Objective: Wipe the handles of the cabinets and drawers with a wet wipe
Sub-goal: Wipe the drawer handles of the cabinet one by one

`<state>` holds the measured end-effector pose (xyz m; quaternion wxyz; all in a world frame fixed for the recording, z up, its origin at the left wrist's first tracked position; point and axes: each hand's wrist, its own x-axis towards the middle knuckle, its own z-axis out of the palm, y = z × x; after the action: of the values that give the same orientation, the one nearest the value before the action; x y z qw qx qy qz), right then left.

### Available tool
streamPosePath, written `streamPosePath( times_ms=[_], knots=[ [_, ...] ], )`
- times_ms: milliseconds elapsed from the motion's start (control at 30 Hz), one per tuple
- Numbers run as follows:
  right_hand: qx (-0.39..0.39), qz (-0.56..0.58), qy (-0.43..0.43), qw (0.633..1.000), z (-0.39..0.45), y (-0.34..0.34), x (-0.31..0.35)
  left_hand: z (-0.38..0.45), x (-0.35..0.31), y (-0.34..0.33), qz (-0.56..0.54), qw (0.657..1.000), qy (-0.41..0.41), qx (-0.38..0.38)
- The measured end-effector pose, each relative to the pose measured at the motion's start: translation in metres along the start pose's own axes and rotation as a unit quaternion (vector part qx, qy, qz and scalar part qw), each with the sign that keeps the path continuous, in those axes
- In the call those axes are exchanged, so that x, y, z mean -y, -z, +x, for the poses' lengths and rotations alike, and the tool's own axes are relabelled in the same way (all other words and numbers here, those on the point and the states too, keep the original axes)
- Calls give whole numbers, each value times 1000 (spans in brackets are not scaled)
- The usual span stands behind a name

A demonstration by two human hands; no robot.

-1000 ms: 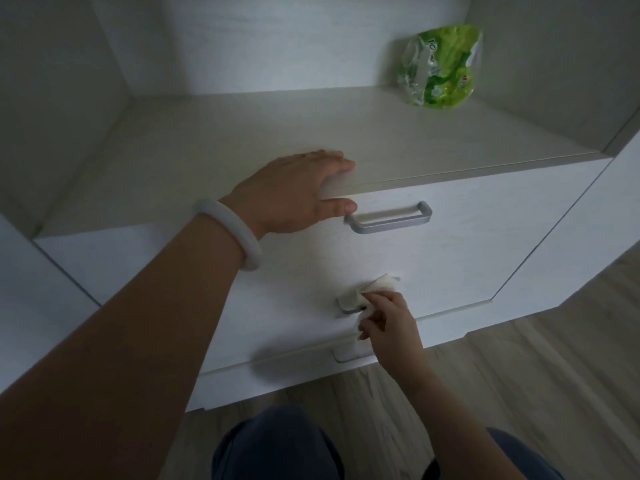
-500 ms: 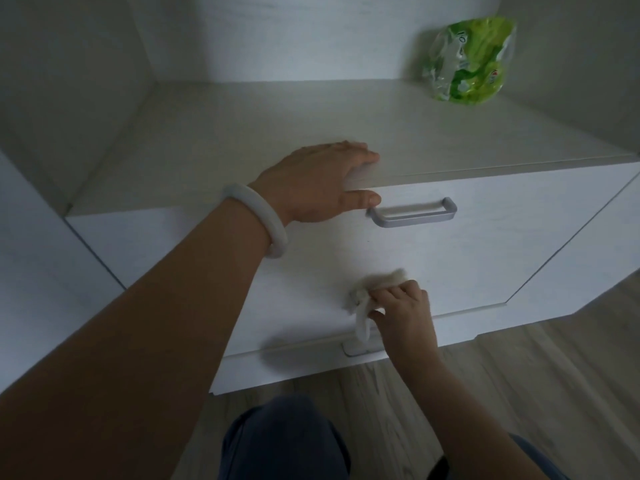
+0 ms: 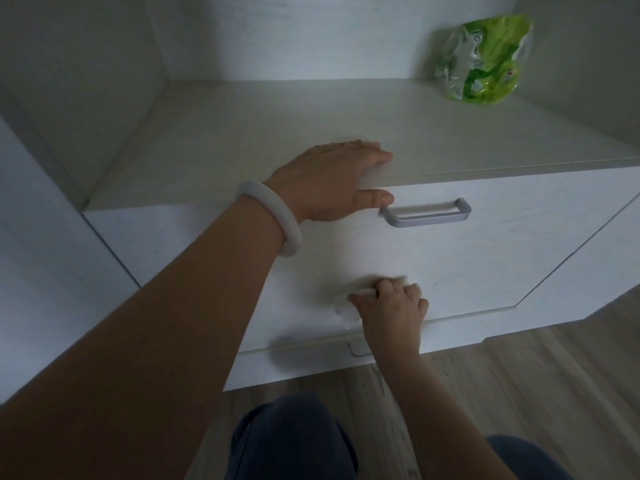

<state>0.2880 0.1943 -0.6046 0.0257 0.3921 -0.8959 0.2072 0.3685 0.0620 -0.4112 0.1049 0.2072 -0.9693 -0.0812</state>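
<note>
White shelf (image 3: pixel 277 133) bears flat left grip (image 3: pixel 332 181); right grip (image 3: pixel 391 317) clutches wipe (image 3: pixel 343 315).

I see a white bangle (image 3: pixel 277 216) on a wrist, dark trousers (image 3: pixel 291 441) at the bottom edge, and pale wood-look floor (image 3: pixel 540 386) below the unit.

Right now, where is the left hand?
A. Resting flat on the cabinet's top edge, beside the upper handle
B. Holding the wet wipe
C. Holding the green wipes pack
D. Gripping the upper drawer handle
A: the left hand lies with fingers straight over the top edge, its thumb just short of the upper handle.
</note>
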Motion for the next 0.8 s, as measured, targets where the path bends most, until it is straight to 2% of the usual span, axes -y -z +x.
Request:
streamPosePath(
  times_ms=[67, 167, 267, 433, 533, 733, 800],
  knots=[
    [-23, 4, -18, 1000, -2, -4, 4, 0, 0, 0, 0, 1000, -1, 0],
    [-58, 23, 6, 998, -3, -9, 4, 0, 0, 1, 3, 1000, -4, -1],
    [-98, 31, 53, 993, -5, -13, -3, -1, 0, 2, -1, 1000, -2, 1],
    [-130, 19, 196, 972, -9, -5, -35, -3, -1, 3, 1, 1000, -1, 3],
    [-141, 55, 221, 964, -1, 2, -54, -1, -1, 1, 1, 1000, 0, 0],
    [-74, 73, 217, 971, -1, -4, -35, 0, 0, 0, 1, 1000, 1, -7],
    [-62, 69, 255, 962, 7, 2, -42, 0, 0, 0, 0, 1000, 0, -3]
  ],
)
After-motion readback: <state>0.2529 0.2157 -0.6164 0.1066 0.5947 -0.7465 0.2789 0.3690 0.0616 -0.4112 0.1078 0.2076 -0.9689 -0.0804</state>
